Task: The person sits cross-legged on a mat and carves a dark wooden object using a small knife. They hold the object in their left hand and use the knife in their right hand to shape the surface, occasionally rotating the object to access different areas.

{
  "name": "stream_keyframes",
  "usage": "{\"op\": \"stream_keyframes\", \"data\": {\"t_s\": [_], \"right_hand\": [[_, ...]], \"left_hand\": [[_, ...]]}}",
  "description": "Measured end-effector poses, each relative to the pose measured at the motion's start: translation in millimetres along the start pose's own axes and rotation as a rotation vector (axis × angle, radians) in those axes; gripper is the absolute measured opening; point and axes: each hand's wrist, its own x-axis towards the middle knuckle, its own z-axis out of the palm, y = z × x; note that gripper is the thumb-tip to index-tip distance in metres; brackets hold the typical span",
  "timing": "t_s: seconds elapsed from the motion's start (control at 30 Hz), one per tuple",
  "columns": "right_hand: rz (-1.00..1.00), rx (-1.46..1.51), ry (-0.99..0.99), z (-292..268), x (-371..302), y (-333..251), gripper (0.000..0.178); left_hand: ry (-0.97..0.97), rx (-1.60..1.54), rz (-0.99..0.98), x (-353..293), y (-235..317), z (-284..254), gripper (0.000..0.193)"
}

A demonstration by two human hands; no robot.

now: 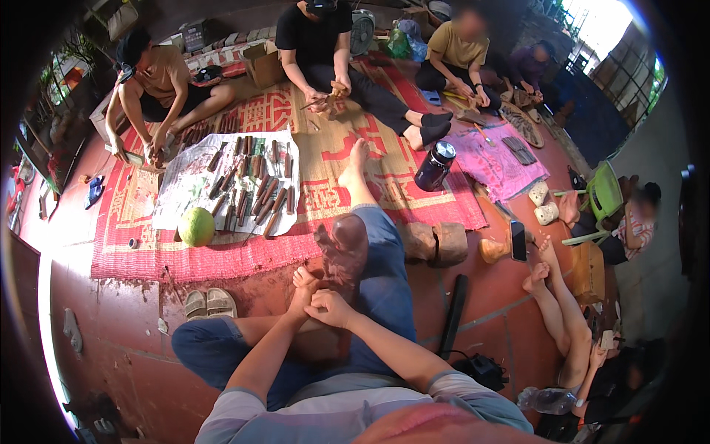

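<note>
A dark reddish-brown wood carving [344, 255] with a rounded top stands between my legs, leaning against my jeans. My left hand [302, 287] is closed at the carving's near left side, fingers curled. Just right of it and touching its wrist, my right hand [330, 308] is closed in a fist against the carving's lower part. Whatever either hand grips is hidden or too small to name. Beyond the carving, several wood-handled carving chisels [264, 196] lie in rows on a white paper sheet [171, 194].
A green round fruit [197, 227] sits at the red-and-straw mat's [222, 260] near edge, with sandals [211, 303] below. Right are a black bottle [435, 166], wood blocks [449, 243] and a phone [518, 241]. Several people sit around, some holding wood pieces.
</note>
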Motion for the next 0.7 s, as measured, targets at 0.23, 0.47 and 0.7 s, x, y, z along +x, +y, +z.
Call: {"op": "stream_keyframes", "data": {"t_s": [0.23,0.47,0.7], "right_hand": [[0.029,0.026,0.011,1,5,-1,0.028],[0.04,0.021,-0.057,-1,6,-3,0.027],[0.019,0.004,-0.058,-6,-4,-15,0.027]], "left_hand": [[-0.083,0.02,0.03,-1,-2,-8,0.033],[-0.106,0.012,0.052,-1,1,-14,0.034],[-0.06,0.126,0.043,-16,12,-5,0.034]]}}
